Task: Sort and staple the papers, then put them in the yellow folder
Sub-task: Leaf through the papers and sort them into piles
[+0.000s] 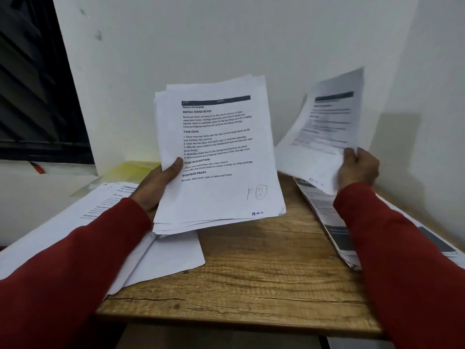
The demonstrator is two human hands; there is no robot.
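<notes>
Centrally, a stack of papers (216,157) is held upright above the wooden table (251,285), its sheets slightly fanned at the top and lower edges. The top sheet is white with a dark header band, printed headings reading "INITIAL SCENE SETUP", "TASK GOAL", "TASK DESCRIPTION" and "REQUIRED PROPS", a handwritten "F" and a circled "2" at about 5 o'clock on the page, and a small blue ink note below that. The left hand (157,183) grasps this stack from 8 o'clock, thumb lying across the front of the page and the fingers hidden behind it. At 3 o'clock from the stack, well apart from it, a single sheet (324,122) is raised in the air, curved and blurred, with the same dark header band; its print cannot be read. The right hand (357,167) pinches that sheet at its lower edge, fingers curled round the paper. Below the right hand, at 4 o'clock, a pile of printed pages (334,227) lies on the table's right side, partly under the red sleeve (402,260). At 8 o'clock, a second spread of loose sheets (161,255) lies on the table's left side and overhangs its edge. At 9 o'clock, behind the left hand, the yellow folder (130,168) lies against the white wall (226,41). A dark window (32,84) stands at 10 o'clock.
</notes>
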